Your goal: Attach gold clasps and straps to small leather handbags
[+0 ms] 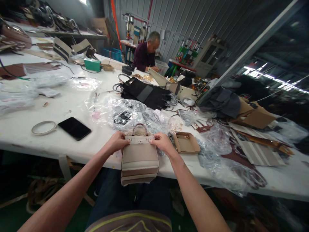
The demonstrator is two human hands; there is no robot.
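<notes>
A small beige handbag [139, 159] with a round top handle hangs over the near edge of the white table [21, 129]. My left hand [118, 141] grips its upper left corner with curled fingers. At the upper right corner my right hand [163, 142] pinches the flap. Both hands hold the bag by its top, close to the metal clasp in the middle of the flap.
A black phone [74, 128] and a white ring strap [43, 127] lie to the left. Crumpled clear plastic [125, 112], a black bag [145, 93] and a small cardboard tray [186, 142] sit behind. Another person [147, 53] works at the far end. Leather pieces cover the right side.
</notes>
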